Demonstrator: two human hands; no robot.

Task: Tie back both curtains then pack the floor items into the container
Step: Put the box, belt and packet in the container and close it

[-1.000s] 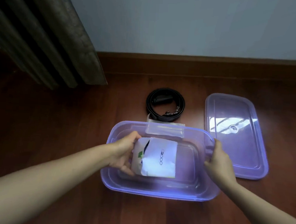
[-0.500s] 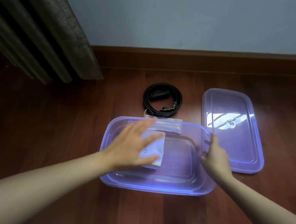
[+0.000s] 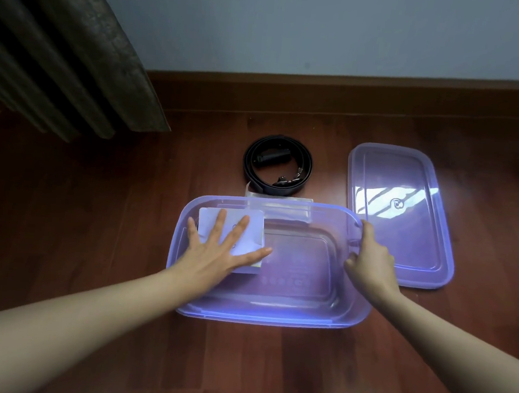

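You let go of the white packet [image 3: 243,229], your left hand [image 3: 217,251] flat on it, right hand [image 3: 370,259] gripping the container [image 3: 274,317] rim; belt [image 3: 277,166] next.

A dark reddish-brown wooden floor [image 3: 66,213] fills the near and middle ground. At the far side a brown wooden skirting board [image 3: 351,95] runs along the foot of a plain pale blue-grey wall [image 3: 295,24]. The light is dim.
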